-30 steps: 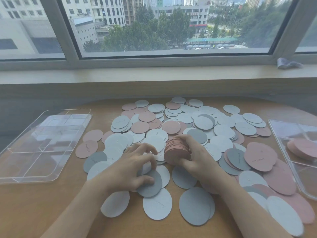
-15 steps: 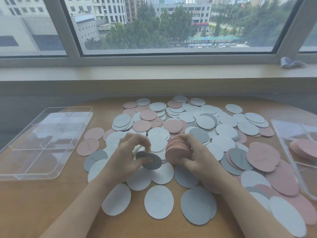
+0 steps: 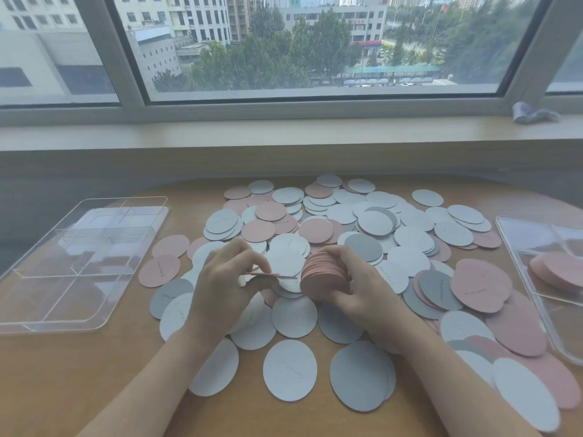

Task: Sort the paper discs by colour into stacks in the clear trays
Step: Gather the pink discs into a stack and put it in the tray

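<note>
- Pink stack of discs (image 3: 325,274) sits in my right hand (image 3: 356,288), fingers and thumb curled round it, held on edge just above the pile in the middle of the table.
- My left hand (image 3: 227,279) pinches a thin disc (image 3: 271,275), seen edge-on and about level, its right tip close to the stack; I can't tell if they touch. Colour looks pinkish, but only the edge shows.
- Loose discs (image 3: 375,222) cover the centre of the wooden table (image 3: 63,373): white, grey and pink, overlapping, many with faint handwriting.
- One white disc (image 3: 289,370) and one grey disc (image 3: 359,376) lie near the front edge between my forearms.
- Left clear tray (image 3: 79,266) lies flat on the left side of the table, dividers visible, apart from the pile; I see no discs in it.
- Right clear tray (image 3: 536,279) runs off the right frame edge; pink discs (image 3: 558,272) lie in its middle compartment, overlapping rather than squared up.
- Larger pink discs (image 3: 479,285) lie just beside that tray's left wall.
- Windowsill (image 3: 284,134) behind the table carries a crumpled scrap (image 3: 533,113) at far right.
</note>
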The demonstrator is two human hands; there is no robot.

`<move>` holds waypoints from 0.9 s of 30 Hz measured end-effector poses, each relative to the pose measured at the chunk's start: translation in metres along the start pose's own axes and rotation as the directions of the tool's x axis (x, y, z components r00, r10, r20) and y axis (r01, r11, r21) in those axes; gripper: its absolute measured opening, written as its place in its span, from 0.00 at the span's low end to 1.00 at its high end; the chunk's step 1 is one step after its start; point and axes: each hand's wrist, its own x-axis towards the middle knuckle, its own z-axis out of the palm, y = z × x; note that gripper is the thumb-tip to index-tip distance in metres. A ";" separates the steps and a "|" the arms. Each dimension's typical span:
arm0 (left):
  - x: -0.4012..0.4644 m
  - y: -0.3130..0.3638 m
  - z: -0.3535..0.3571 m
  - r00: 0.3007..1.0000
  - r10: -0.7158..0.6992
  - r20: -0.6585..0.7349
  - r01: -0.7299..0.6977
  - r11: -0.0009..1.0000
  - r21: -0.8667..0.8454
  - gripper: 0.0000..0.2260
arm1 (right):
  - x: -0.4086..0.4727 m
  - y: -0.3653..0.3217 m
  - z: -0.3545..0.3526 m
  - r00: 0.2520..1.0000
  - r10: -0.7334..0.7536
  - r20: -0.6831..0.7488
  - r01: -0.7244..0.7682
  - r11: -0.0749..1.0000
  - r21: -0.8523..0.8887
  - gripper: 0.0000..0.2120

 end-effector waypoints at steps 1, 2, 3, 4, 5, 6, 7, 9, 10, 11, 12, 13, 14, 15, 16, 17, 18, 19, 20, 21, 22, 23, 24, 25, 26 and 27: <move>-0.001 -0.001 0.001 1.000 0.002 -0.010 -0.002 1.000 0.028 0.12 | 0.000 0.000 0.000 1.000 -0.004 0.004 0.004 1.000 0.009 0.28; -0.001 0.000 0.002 1.000 0.008 -0.018 -0.007 0.999 0.050 0.14 | 0.000 -0.001 0.000 1.000 -0.014 0.007 0.013 1.000 0.025 0.28; -0.002 0.000 0.002 1.000 0.011 -0.024 -0.009 0.998 0.061 0.16 | -0.001 -0.003 -0.001 1.000 -0.024 0.009 0.024 0.999 0.045 0.27; -0.002 0.001 0.003 0.999 0.000 -0.036 0.002 0.998 0.063 0.18 | -0.002 -0.004 -0.001 0.999 -0.035 0.009 0.034 0.997 0.068 0.26; -0.003 0.002 0.002 0.998 -0.030 -0.051 0.033 0.998 0.054 0.19 | -0.003 -0.006 -0.002 0.999 -0.045 0.009 0.044 0.995 0.092 0.26; -0.003 0.004 0.002 0.995 -0.074 -0.068 0.076 0.996 0.037 0.21 | -0.004 -0.008 -0.003 0.998 -0.054 0.008 0.053 0.992 0.113 0.25; -0.003 0.006 0.002 0.989 -0.121 -0.083 0.123 0.992 0.018 0.23 | -0.004 -0.009 -0.003 0.998 -0.065 0.000 0.064 0.990 0.128 0.25; -0.004 0.007 0.002 0.978 -0.194 -0.079 0.194 0.981 -0.012 0.26 | -0.003 -0.012 -0.005 0.995 -0.092 -0.022 0.095 0.984 0.149 0.24; -0.004 0.006 0.002 0.974 -0.216 -0.063 0.216 0.976 -0.020 0.24 | -0.003 -0.014 -0.006 0.994 -0.106 -0.017 0.107 0.980 0.166 0.24; -0.004 0.006 0.003 0.972 -0.230 -0.041 0.229 0.973 -0.025 0.21 | -0.003 -0.016 -0.008 0.994 -0.113 0.011 0.109 0.976 0.188 0.24; -0.004 0.006 0.003 0.972 -0.236 -0.020 0.235 0.971 -0.032 0.20 | -0.003 -0.018 -0.009 0.992 -0.110 0.062 0.094 0.972 0.216 0.24; -0.005 0.006 0.004 0.972 -0.233 -0.007 0.233 0.972 -0.040 0.19 | -0.004 -0.019 -0.009 0.988 -0.098 0.119 0.067 0.969 0.238 0.24; -0.005 0.007 0.004 0.973 -0.233 0.004 0.233 0.971 -0.051 0.19 | -0.005 -0.020 -0.007 0.982 -0.083 0.167 0.041 0.970 0.241 0.23; -0.005 0.008 0.004 0.971 -0.239 0.018 0.240 0.969 -0.063 0.18 | -0.007 -0.020 -0.004 0.979 -0.072 0.189 0.028 0.974 0.227 0.23; -0.004 0.009 0.003 0.968 -0.249 0.038 0.251 0.965 -0.078 0.17 | -0.007 -0.020 -0.001 0.981 -0.066 0.181 0.027 0.978 0.208 0.22; -0.004 0.010 0.003 0.965 -0.255 0.062 0.260 0.961 -0.095 0.17 | -0.007 -0.020 0.002 0.986 -0.065 0.153 0.035 0.981 0.191 0.21; -0.004 0.010 0.001 0.964 -0.253 0.088 0.262 0.958 -0.118 0.16 | -0.006 -0.019 0.004 0.991 -0.061 0.120 0.039 0.982 0.184 0.21; -0.005 0.010 0.000 0.964 -0.243 0.110 0.256 0.957 -0.136 0.16 | -0.005 -0.018 0.004 0.995 -0.047 0.090 0.028 0.981 0.194 0.22; -0.005 0.009 -0.001 0.965 -0.229 0.129 0.247 0.959 -0.141 0.15 | -0.003 -0.017 0.003 0.998 -0.025 0.064 0.011 0.976 0.218 0.23; -0.005 0.008 -0.001 0.965 -0.219 0.145 0.238 0.963 -0.129 0.12 | -0.002 -0.015 0.000 0.999 -0.006 0.036 -0.003 0.970 0.243 0.25; -0.006 0.007 -0.002 0.965 -0.213 0.153 0.231 0.966 -0.112 0.09 | -0.001 -0.012 -0.002 1.000 0.009 0.006 -0.010 0.964 0.265 0.25; -0.006 0.005 -0.001 0.965 -0.214 0.154 0.230 0.968 -0.098 0.06 | 0.000 -0.010 -0.004 0.999 0.024 -0.031 -0.014 0.959 0.282 0.25; -0.006 0.004 -0.001 0.963 -0.218 0.158 0.235 0.967 -0.096 0.02 | 0.001 -0.007 -0.005 0.997 0.038 -0.070 -0.016 0.956 0.294 0.25; -0.006 0.005 -0.001 0.964 -0.217 0.153 0.233 0.968 -0.097 0.03 | 0.002 -0.005 -0.005 0.992 0.048 -0.112 -0.015 0.959 0.285 0.26; -0.007 0.005 0.000 0.967 -0.208 0.145 0.223 0.970 -0.096 0.05 | 0.003 -0.004 -0.005 0.988 0.049 -0.149 -0.009 0.967 0.255 0.27; -0.007 0.005 0.000 0.973 -0.194 0.128 0.206 0.975 -0.089 0.06 | 0.003 -0.003 -0.004 0.984 0.043 -0.174 -0.003 0.975 0.220 0.28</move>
